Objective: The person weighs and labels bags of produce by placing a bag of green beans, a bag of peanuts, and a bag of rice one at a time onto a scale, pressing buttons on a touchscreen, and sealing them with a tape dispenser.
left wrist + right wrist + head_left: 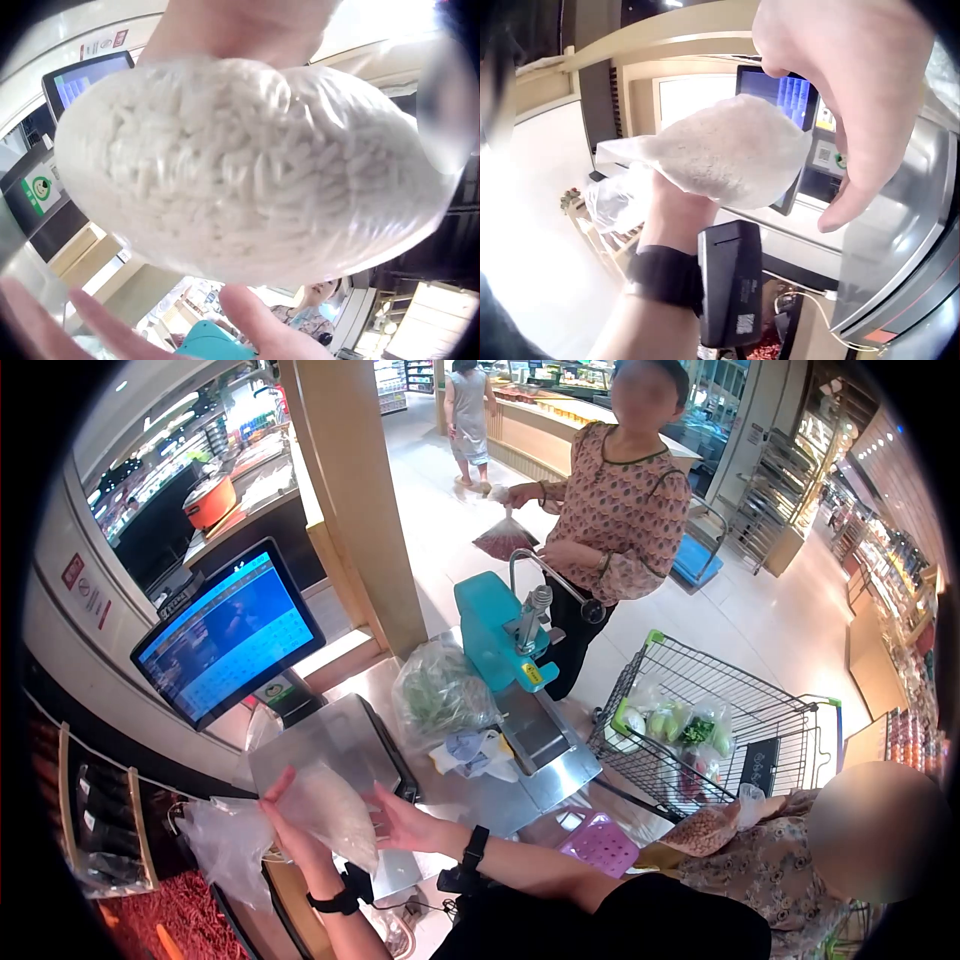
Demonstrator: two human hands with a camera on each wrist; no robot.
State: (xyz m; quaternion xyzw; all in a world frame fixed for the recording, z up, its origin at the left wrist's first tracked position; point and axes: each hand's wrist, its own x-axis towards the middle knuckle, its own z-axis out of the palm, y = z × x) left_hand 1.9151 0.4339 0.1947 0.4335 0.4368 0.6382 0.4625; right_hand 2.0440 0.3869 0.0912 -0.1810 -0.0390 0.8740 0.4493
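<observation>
A clear plastic bag of rice [330, 815], its white grains plain in the left wrist view [255, 165], is held up over the near edge of the steel scale plate [300, 745]. My left hand [300, 830] holds it from the left side; the bag hides most of those fingers. On its other side my right hand [405, 825] has its fingers spread and bent a little. In the right wrist view the right hand [855, 112] shows a gap between it and the bag.
Behind the plate stands a touch screen [230, 635]. Loose plastic bags [225, 840] hang at left. A turquoise machine [490, 620] and bagged greens [435, 690] sit on the counter. Across it a person [630, 500] holds a bag, beside a shopping cart [720, 720]. Another shopper [760, 855] stands at right.
</observation>
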